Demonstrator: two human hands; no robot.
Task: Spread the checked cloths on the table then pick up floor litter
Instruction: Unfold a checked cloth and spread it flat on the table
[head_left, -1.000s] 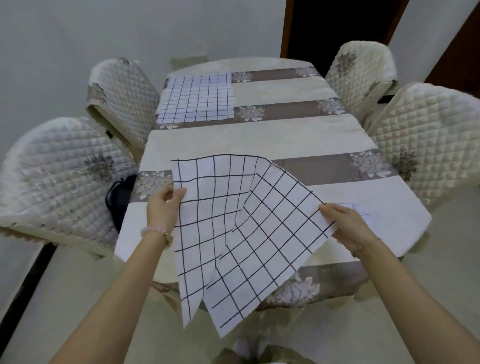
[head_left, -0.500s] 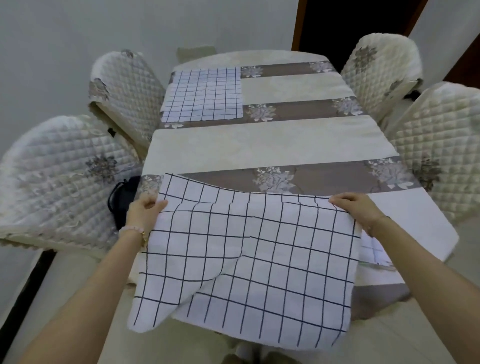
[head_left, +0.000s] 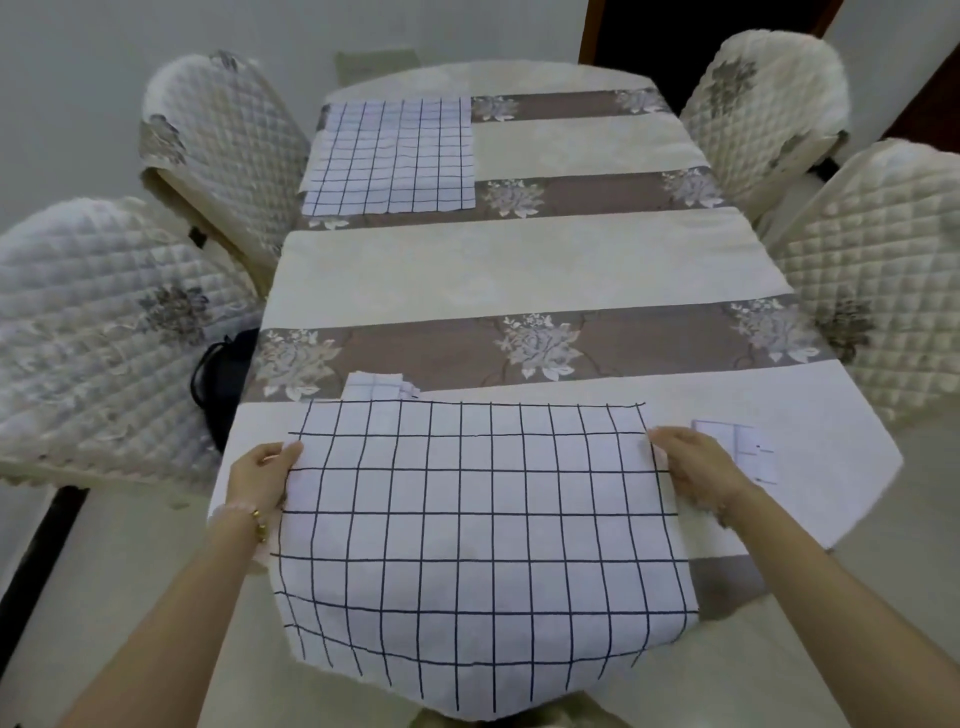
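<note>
Left side first: quilted chair (head_left: 104, 332), black bag (head_left: 223, 374) on its seat beside the table (head_left: 519, 260). My left hand (head_left: 265, 475) pinches the left edge of the checked cloth (head_left: 483, 545), fingers curled over the hem. The cloth is stretched flat between both hands. Its far edge lies on the near table end and its near half hangs off the table edge toward me. A small folded checked piece (head_left: 376, 387) peeks out from behind the far-left corner, touching or partly under it, can't tell which. A second checked cloth (head_left: 389, 156) is spread flat at the far-left end, well apart. My right hand (head_left: 696, 467) holds the right edge, grip a bit blurred but the fingers look closed on the fabric. Just beside it on the right lies another folded checked piece (head_left: 737, 449). The hands are wide apart and level, neither nearer. I judge the cloth needs shifting straight away from me so the overhang lands on the table. No litter in view.
</note>
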